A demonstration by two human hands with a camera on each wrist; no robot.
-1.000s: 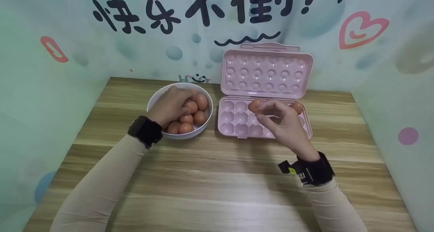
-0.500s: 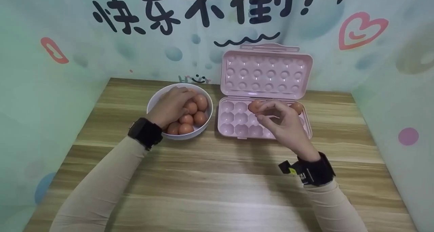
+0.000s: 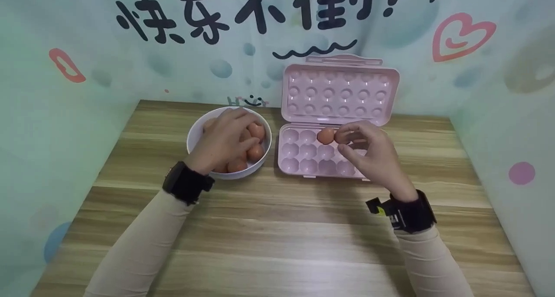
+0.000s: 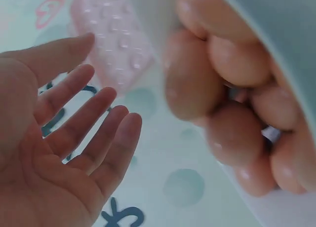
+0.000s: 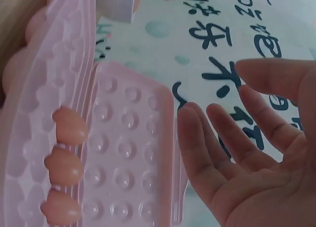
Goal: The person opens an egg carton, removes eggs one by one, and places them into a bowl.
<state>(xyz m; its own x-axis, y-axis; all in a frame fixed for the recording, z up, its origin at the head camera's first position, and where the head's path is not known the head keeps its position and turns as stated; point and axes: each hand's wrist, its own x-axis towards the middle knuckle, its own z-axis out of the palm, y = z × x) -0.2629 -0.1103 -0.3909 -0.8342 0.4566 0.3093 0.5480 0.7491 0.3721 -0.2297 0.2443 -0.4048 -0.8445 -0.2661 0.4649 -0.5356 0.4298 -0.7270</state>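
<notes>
In the head view, my left hand (image 3: pixel 223 141) is over a white bowl (image 3: pixel 191 151) of brown eggs (image 3: pixel 256 152). The left wrist view shows its fingers spread and holding nothing, apart from the eggs (image 4: pixel 192 79). My right hand (image 3: pixel 375 156) hovers over the pink egg carton (image 3: pixel 308 150), fingers loosely bent, nothing between them. One egg (image 3: pixel 325 136) sits in the carton's back row, and another is partly behind my right fingertips. In the right wrist view three eggs (image 5: pixel 66 168) stand in a row by the hinge. My right hand hides part of the carton in the head view.
The carton's lid (image 3: pixel 340 93) stands raised against the printed backdrop (image 3: pixel 173 71). Bowl and carton stand side by side at the back of the wooden table (image 3: pixel 277 232), with a narrow gap between them. Fabric walls rise at left and right.
My right hand has let go of the egg in the back row and moved slightly right. My left hand has shifted a little to the right over the bowl.
</notes>
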